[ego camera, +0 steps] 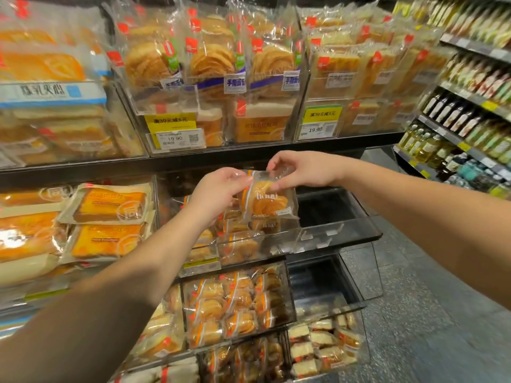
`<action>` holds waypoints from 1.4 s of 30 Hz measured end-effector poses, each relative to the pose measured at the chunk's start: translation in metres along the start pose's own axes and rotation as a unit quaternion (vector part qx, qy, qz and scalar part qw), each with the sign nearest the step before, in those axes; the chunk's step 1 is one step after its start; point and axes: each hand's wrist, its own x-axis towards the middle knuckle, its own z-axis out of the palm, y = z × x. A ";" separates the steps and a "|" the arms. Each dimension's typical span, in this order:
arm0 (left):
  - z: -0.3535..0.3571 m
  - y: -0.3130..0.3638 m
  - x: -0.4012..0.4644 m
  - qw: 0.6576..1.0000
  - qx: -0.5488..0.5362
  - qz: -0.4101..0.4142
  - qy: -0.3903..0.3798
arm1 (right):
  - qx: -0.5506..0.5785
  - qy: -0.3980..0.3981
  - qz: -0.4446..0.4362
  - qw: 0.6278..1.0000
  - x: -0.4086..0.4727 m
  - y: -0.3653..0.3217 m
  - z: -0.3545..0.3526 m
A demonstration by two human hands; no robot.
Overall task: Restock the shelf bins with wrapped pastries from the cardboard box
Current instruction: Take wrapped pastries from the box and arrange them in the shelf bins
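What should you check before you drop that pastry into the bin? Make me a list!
1. Left hand grips the wrapped pastry: ok.
2. Right hand pinches its top edge: ok.
3. Pastry is over the clear bin holding matching pastries: ok.
4. Room left in that bin: cannot tell.
5. Wrapper looks sealed and untorn: cannot tell.
6. Cardboard box within reach: cannot tell, not in view.

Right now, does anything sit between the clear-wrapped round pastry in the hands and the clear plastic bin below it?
Nothing visible does. The left hand and right hand pinch the clear-wrapped round pastry just above the clear plastic bin. The bin's top is open and already holds similar wrapped pastries.
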 end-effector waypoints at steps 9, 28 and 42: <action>0.008 -0.028 0.003 0.994 0.067 0.009 -0.085 | -0.266 -0.103 0.042 0.958 0.030 -0.023 -0.004; 0.001 -0.085 0.025 0.808 0.555 -0.124 -0.156 | -0.478 -0.188 0.022 0.858 0.075 -0.033 0.080; 0.012 -0.071 0.026 0.925 0.347 0.033 -0.154 | -0.427 -0.201 0.032 0.881 0.074 0.028 0.092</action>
